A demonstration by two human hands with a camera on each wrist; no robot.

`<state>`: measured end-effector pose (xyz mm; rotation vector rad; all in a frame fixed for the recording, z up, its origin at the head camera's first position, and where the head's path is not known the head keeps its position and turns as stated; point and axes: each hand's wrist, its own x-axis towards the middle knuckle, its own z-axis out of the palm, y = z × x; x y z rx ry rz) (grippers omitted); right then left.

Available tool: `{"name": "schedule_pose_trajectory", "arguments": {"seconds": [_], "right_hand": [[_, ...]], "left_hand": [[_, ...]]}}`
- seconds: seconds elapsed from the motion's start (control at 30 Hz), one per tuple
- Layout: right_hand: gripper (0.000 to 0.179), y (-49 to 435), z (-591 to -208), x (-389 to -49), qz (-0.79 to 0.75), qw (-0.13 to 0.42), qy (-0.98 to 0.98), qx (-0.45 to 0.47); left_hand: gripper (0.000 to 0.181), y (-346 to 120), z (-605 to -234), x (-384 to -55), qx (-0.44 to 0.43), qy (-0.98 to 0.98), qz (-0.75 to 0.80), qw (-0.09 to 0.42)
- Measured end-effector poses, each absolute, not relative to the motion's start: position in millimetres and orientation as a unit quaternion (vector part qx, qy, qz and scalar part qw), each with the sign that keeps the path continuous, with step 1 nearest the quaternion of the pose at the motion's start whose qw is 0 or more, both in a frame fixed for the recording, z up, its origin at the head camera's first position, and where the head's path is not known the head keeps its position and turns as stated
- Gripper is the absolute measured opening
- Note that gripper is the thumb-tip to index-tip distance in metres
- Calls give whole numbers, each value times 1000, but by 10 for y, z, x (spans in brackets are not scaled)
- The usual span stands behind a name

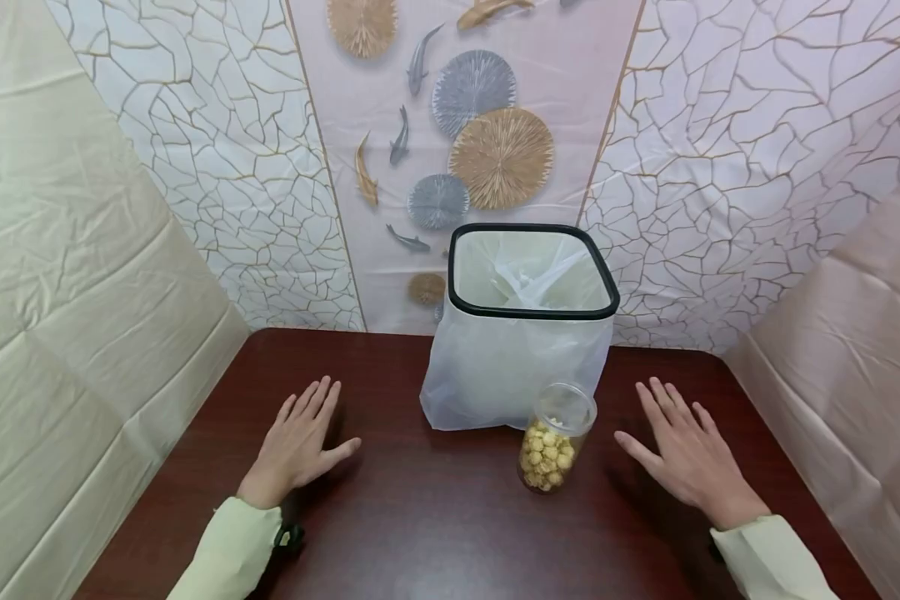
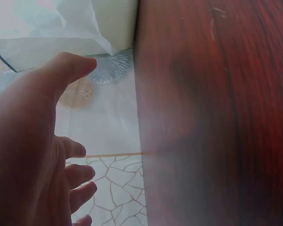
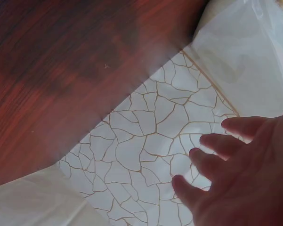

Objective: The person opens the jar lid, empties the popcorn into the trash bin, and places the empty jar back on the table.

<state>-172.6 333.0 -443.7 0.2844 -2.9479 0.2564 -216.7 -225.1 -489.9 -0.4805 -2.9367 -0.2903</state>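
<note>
A clear plastic jar [image 1: 547,454] partly filled with yellow popcorn stands on the dark wooden table, right of the middle. Behind it is a white trash bin [image 1: 487,367] with a black rim, lined with a translucent bag that hangs down its outside. My left hand [image 1: 303,442] is left of the bin, palm down with fingers extended, holding nothing. To the right of the jar, my right hand [image 1: 686,462] is likewise spread and holds nothing. Both wrist views show the fingers apart from any object.
A patterned cloth [image 1: 270,167] with crackle lines, fish and round motifs hangs behind the table's [image 1: 390,533] far edge. Beige fabric walls [image 1: 82,350] close in both sides. The bin stands near the back edge.
</note>
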Motion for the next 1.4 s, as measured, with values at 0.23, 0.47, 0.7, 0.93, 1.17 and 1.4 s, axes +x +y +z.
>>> {"name": "schedule_pose_trajectory", "arguments": {"seconds": [0.23,0.47,0.7,0.93,1.17,1.4], "right_hand": [[93,3371,-4396,-1697,146,99,-976,125],[91,3385,-4336,-1630,214,115,-960,138],[83,3380,-4300,-1580,253,192,-932,176],[79,3237,-4181,-1595,321,190,-904,209],[78,3068,-4071,-1630,344,185,-891,231],[77,2886,-4004,-1690,348,177,-885,253]], "left_hand": [[100,-2275,-4854,-2110,-183,-971,-137,63],[97,-2284,-4830,-1991,-177,-956,-235,24],[79,-2108,-4813,-1886,-197,-915,-347,58],[65,-1795,-4797,-1806,-226,-860,-449,92],[61,-1385,-4788,-1811,-261,-819,-508,51],[63,-929,-4802,-1881,-290,-793,-536,-9]]}}
